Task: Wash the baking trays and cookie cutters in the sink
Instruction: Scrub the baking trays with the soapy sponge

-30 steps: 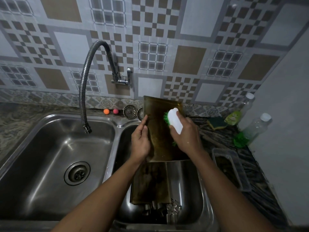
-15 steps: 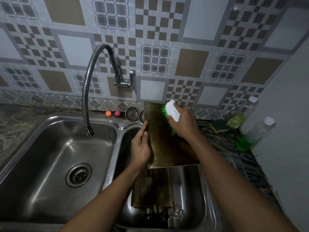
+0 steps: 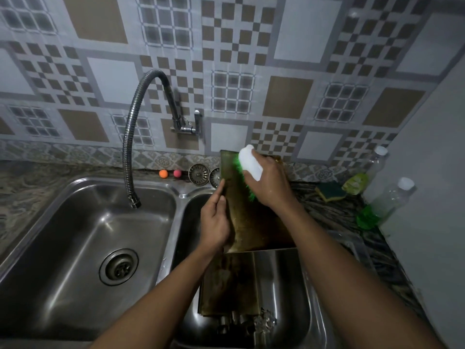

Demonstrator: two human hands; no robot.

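Right basin of the double sink, near end: cookie cutters, a small heap, number not legible, judged unwashed.
Just beyond: flat baking tray, one, lying in the basin, brown-stained.
Above it: tilted baking tray, one, held over the same basin with its far edge raised. The left hand grips its left edge. The right hand is closed round a scrub brush, one, green bristles on the tray's upper part.
Trays in all: two.
Progress, judged: first tray being scrubbed; second tray, cutters and all rinsing left.
Table, right and far: bottles, two; sponge, one; sink strainers, two; small balls, two.
Tap hose: one, no water seen.
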